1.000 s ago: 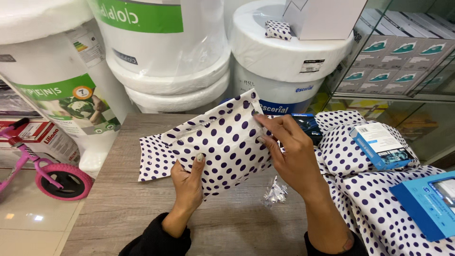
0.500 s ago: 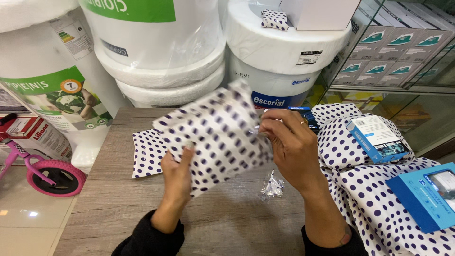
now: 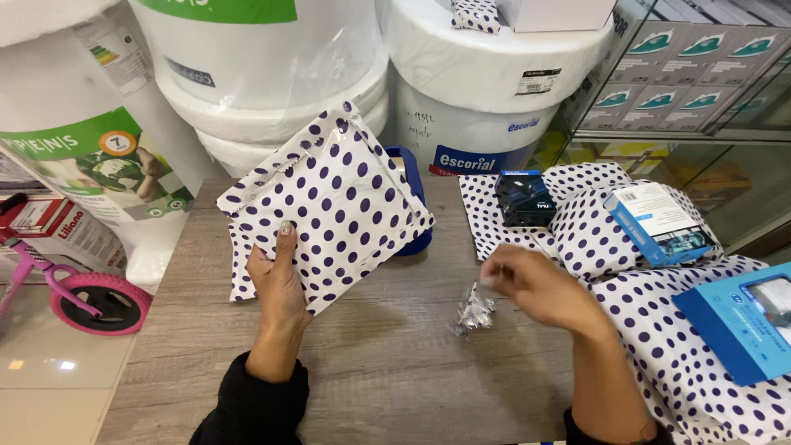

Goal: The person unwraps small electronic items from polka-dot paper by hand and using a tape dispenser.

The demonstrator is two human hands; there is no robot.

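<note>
The light is bright and even, coming from above. Soft shadows lie on the wooden surface (image 3: 387,363) just under both hands. The right hand (image 3: 535,288) is blurred by motion (its fingers are smeared). Left of the surface, the floor (image 3: 49,371) carries small glare spots. Edges bend slightly.

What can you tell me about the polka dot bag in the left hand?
The polka dot bag is a flat white mailer-style pouch with dark dots, looking like thin glossy plastic. It is held tilted above the wooden table, a corner pointing up. The left hand grips its lower edge, thumb on its face. It looks padded, as if filled.
</note>
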